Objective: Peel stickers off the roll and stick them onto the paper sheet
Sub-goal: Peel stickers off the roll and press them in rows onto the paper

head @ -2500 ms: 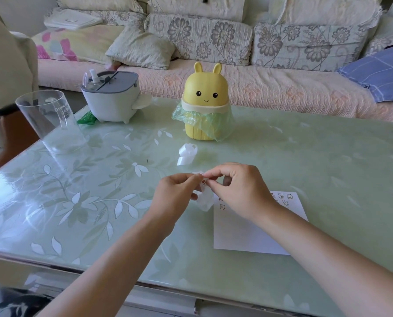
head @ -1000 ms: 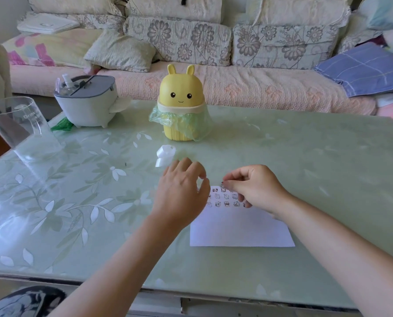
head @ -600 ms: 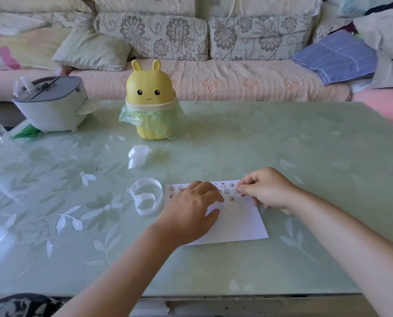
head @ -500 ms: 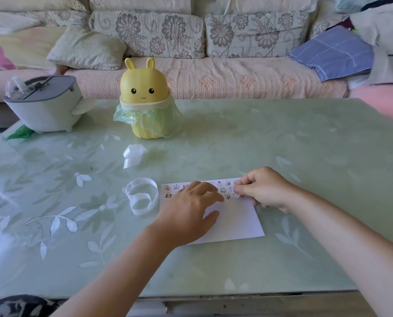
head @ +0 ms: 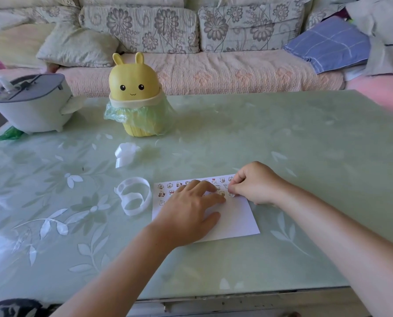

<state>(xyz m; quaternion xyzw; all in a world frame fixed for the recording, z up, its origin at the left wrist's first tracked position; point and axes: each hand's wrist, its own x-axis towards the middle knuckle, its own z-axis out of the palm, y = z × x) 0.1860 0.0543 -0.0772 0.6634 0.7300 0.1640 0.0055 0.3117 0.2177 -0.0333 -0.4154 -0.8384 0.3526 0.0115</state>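
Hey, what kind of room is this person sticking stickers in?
Most likely a home living room. A sofa with floral cushions runs behind the leaf-patterned table, and a yellow bunny-shaped bin lined with a green bag stands on the table.

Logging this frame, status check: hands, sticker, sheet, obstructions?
Left hand flat, pressing paper sheet down. Right hand pinching sticker against sheet's right edge. Sticker roll lies beside sheet, left; nothing blocking.

Fig.: Bare table point(head: 305, 138) rt & far side, open passage. Lt of paper sheet point(head: 236, 220): sticker roll point(head: 147, 195), crumpled strip point(head: 125, 153). Behind: bunny bin point(head: 134, 97), white container point(head: 30, 106) obstruct.
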